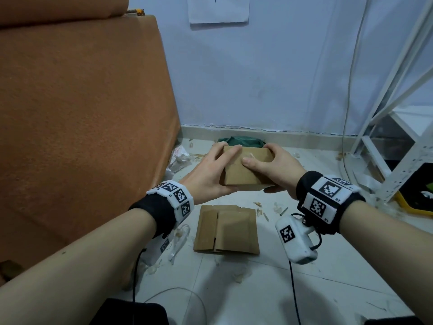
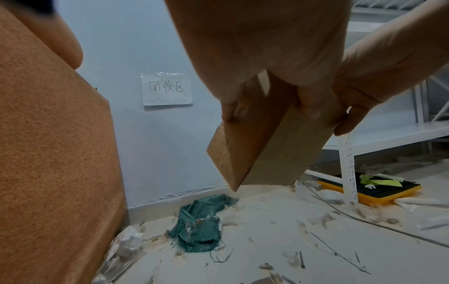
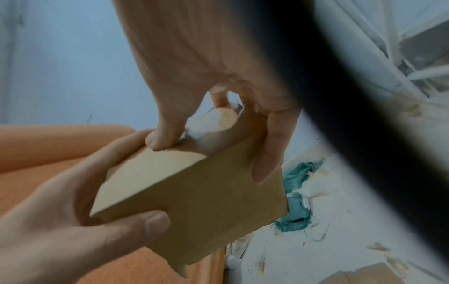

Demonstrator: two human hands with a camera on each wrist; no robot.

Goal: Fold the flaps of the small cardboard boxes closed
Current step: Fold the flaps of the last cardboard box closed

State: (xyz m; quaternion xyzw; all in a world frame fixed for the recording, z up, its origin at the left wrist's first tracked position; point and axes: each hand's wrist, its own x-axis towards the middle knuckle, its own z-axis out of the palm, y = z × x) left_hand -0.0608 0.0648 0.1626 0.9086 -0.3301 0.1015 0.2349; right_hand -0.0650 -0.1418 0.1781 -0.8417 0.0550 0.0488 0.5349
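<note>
A small brown cardboard box (image 1: 246,171) is held above the floor between both hands, its top flaps lying flat. My left hand (image 1: 210,170) grips its left end, fingers across the top and thumb on the near side (image 3: 145,222). My right hand (image 1: 271,165) grips the right end, with its thumb pressing on the top flap and its fingers wrapped round the far side (image 3: 269,149). From the left wrist view the box (image 2: 255,153) tilts down from both hands. A second box (image 1: 227,228) lies flattened on the floor below my wrists.
An orange padded block (image 1: 82,113) fills the left. A green woven bag (image 1: 241,141) lies by the wall behind the box. A white metal shelf frame (image 1: 386,137) with a yellow-edged black tray (image 2: 369,189) stands on the right. Scraps and cables litter the tiled floor.
</note>
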